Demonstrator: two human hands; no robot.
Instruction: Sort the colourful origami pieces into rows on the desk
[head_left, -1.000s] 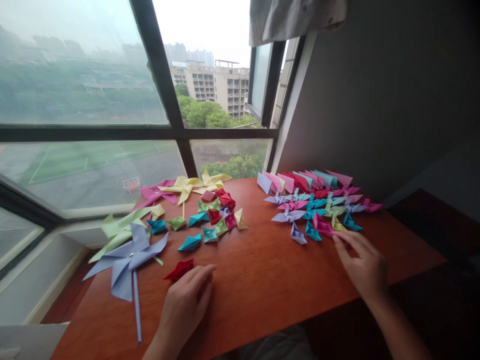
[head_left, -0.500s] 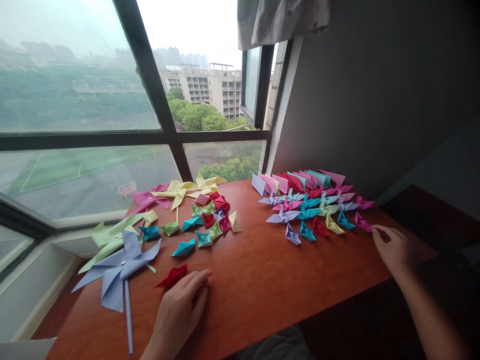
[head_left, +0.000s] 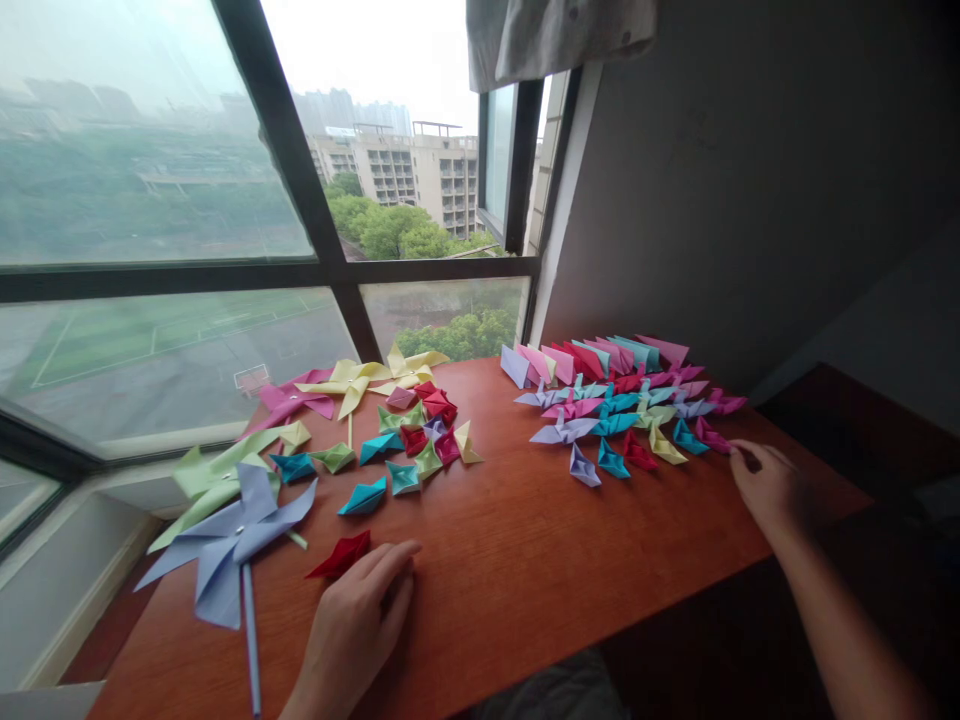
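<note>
My right hand (head_left: pixel 771 488) pinches the corner of a magenta paper boat (head_left: pixel 711 436) between thumb and forefinger. That boat stands at the right end of a front row, close beside a blue paper boat (head_left: pixel 690 437). Farther left in this row are a yellow boat (head_left: pixel 666 446), a dark red boat (head_left: pixel 639 452), another blue boat (head_left: pixel 613 460) and a lavender boat (head_left: pixel 584 465). My left hand (head_left: pixel 356 620) rests on the table with its fingers loosely stretched and nothing visible in them. Just beyond its knuckles lies a red paper boat (head_left: pixel 341 555).
Behind the boat row stand rows of folded paper cranes (head_left: pixel 566 428) and paper planes (head_left: pixel 559 362). Several loose boats (head_left: pixel 364 496) lie left of centre. Paper pinwheels, one lavender (head_left: pixel 238 535), spread along the window side of the wooden table (head_left: pixel 517 560).
My right hand has moved slightly left, bringing the magenta boat closer to the blue one beside it. My left hand stays by the red boat. The view has shifted a little.
</note>
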